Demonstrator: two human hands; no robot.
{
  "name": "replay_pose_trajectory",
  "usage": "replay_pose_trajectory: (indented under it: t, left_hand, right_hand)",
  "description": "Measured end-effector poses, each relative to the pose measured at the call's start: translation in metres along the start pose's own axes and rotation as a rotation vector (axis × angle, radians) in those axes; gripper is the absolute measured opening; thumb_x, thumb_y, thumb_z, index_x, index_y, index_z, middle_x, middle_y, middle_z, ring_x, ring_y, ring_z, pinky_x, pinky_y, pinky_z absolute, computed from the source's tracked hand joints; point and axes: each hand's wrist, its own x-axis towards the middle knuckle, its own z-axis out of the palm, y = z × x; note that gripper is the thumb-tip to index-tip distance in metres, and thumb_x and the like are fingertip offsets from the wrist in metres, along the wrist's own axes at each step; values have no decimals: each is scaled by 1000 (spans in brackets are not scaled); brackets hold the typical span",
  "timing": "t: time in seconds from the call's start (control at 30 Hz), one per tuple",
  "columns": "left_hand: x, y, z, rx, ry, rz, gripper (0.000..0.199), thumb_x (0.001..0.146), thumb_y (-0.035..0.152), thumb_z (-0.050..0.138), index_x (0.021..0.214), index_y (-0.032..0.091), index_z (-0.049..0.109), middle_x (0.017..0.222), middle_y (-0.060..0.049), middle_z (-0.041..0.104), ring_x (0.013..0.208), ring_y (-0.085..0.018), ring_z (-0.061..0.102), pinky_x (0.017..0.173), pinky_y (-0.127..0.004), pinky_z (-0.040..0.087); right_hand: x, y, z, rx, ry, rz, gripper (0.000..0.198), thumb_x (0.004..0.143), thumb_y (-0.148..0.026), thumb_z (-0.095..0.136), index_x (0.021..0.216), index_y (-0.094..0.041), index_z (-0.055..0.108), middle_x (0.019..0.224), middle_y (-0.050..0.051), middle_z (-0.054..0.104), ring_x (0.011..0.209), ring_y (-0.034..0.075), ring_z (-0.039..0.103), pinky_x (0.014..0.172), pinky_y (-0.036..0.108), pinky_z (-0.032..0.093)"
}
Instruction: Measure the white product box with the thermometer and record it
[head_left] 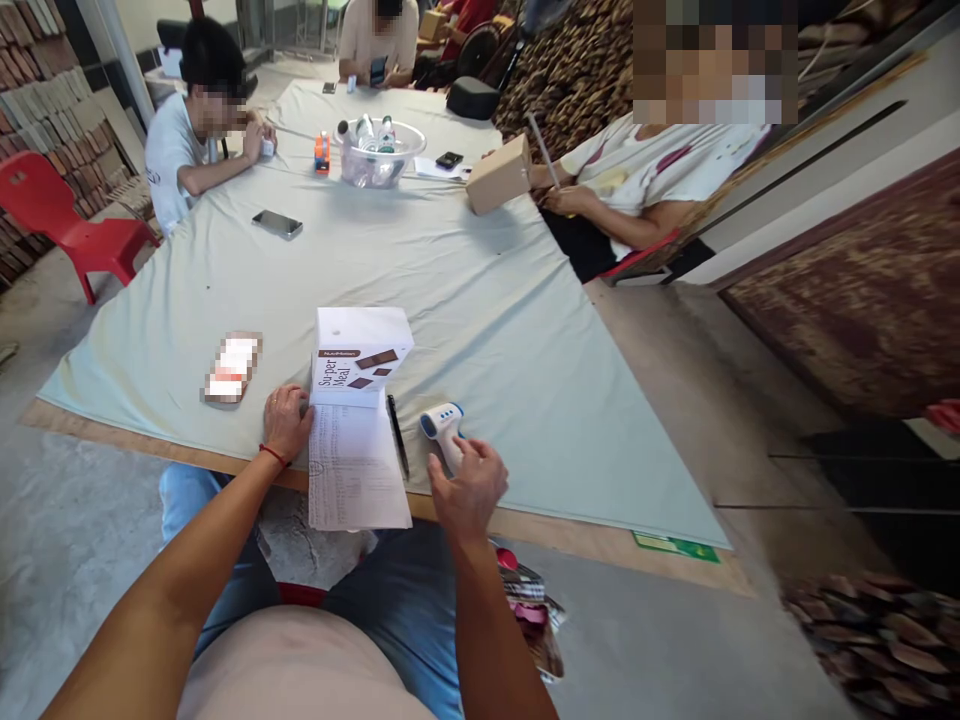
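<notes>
My left hand [287,425], with a red cord on the wrist, rests on the table's near edge, its fingers lying on the cloth. Just right of it is a printed sheet of paper [356,475], hanging partly over the edge. At the sheet's far end stands a white "Super Meal" box [364,360]. Between paper and right hand lies a black pen [397,437]. A white and blue forehead thermometer [444,425] lies beyond my right hand [471,485], whose fingers are apart around its handle. Whether they touch it is unclear.
A phone [232,368] lies left, another phone [277,224] farther off. A plastic basin [379,170] holds bottles beside an orange item [322,153]. On the right a person [637,190] sits by a cardboard box [499,177]. More people sit left and at the far end.
</notes>
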Motion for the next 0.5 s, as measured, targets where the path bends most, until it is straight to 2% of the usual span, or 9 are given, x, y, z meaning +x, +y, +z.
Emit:
replay_pose_trajectory:
  t: [0.1,0.23,0.5]
  left_hand:
    - [-1,0,1,2,-2,4,16,83,19,61,99,21,60,119,-12,65,115,-29,57,107,-48,42]
    - [-2,-1,2,2,-4,6,14,83,19,61,96,21,59,117,-11,65,116,-28,57,107,-47,41]
    - [-2,0,-1,17,-18,24,9,83,15,58,87,20,65,116,-12,63,115,-28,56,105,-45,43]
  right_hand:
    - [4,19,-2,-116,-117,112,49,87,-45,58,125,-15,60,123,21,58,113,36,52,92,49,42]
    - [5,33,1,-156,-287,122,49,86,-40,60,127,-13,59,114,20,63,105,35,56,86,45,43]
    - [6,30,9,-153,-265,75,40,87,-35,56,118,-12,65,102,17,66,92,30,56,80,40,42]
